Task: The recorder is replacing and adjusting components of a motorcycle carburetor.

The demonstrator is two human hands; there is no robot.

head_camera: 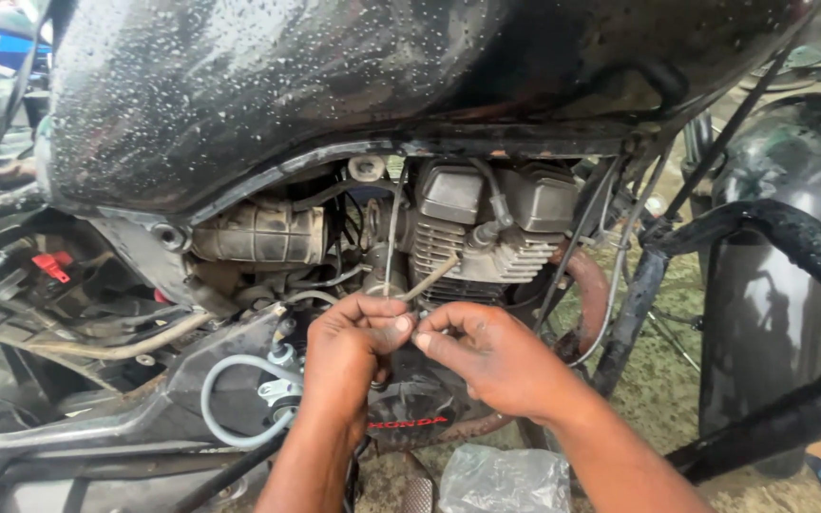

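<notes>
left hand [353,332] and right hand [486,353] both pinched thin cable [392,228] end together below engine [486,228], fingertips closed for fine grip; wet fuel tank [334,85] overhead.

- Overhead, the wet black fuel tank [334,85] roofs the engine bay, so nothing passes in from above.
- The finned engine cylinder [486,242] walls off the far side, just behind the left hand [349,347] and right hand [491,356].
- Thin cables [393,228] hang through the gap above the hands.
- To the right, the black crash guard bar [791,313] and frame tube [634,313] block sideways passage.
- Free room lies near, below the wrists, beside the clear plastic bag [505,480].
</notes>
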